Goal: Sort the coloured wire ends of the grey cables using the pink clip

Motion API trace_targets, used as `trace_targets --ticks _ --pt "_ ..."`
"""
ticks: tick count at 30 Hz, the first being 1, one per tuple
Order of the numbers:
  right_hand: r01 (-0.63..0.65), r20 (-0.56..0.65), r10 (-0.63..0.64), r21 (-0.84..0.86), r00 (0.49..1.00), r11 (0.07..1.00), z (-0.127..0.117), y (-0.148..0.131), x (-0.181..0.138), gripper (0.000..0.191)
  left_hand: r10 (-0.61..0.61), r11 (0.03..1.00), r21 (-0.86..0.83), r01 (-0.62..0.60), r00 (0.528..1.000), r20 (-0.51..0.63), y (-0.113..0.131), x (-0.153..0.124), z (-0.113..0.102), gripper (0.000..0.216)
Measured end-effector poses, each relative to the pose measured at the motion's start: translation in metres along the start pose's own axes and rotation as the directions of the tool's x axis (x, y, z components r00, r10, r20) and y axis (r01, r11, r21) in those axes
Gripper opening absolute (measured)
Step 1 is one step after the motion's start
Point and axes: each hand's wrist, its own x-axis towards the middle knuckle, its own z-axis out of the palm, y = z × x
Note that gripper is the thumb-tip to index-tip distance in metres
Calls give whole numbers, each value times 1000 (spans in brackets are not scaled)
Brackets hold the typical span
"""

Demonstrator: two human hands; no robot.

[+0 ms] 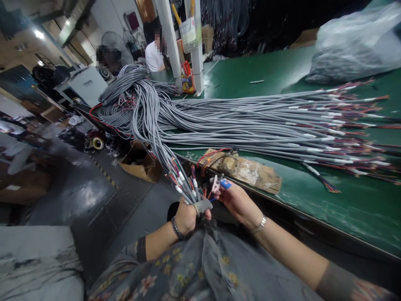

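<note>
My left hand (187, 216) is closed around the ends of several grey cables (175, 167) that hang off the green table's edge, with a grey cot on one finger. My right hand (236, 202) is just to its right, fingers pinched on a small white and blue connector (220, 184) close to the cables' coloured wire tips. A large bundle of grey cables (250, 121) lies across the green table (344, 205), its stripped red and blue ends fanned out at the right.
A worn brown cardboard piece (250, 170) with red and black wires lies at the table's front edge. A clear plastic bag (354, 46) sits at the back right. An open cardboard box (140, 164) stands on the floor. Two people sit at the back near a white post (171, 42).
</note>
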Motion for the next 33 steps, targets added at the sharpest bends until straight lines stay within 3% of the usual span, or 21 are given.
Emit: trace_targets --ticks 5,12,21,27,33 --pt "47 -16 -48 -27 999 999 -3 3 1 44 -37 999 8 37 999 5 2 5 4 31" --pt "20 43 -18 -27 999 999 0 1 0 39 -42 999 -16 42 999 -15 1 8 6 28" --pt "84 7 -84 -7 996 996 -3 10 6 46 -33 999 1 33 999 -6 -2 7 4 29" --pt "6 129 -15 67 992 998 -5 14 13 44 -30 1000 3 30 1000 3 -2 8 6 30" --pt "-13 112 -3 144 994 990 -4 17 15 42 -32 999 40 33 999 -18 -2 8 8 30"
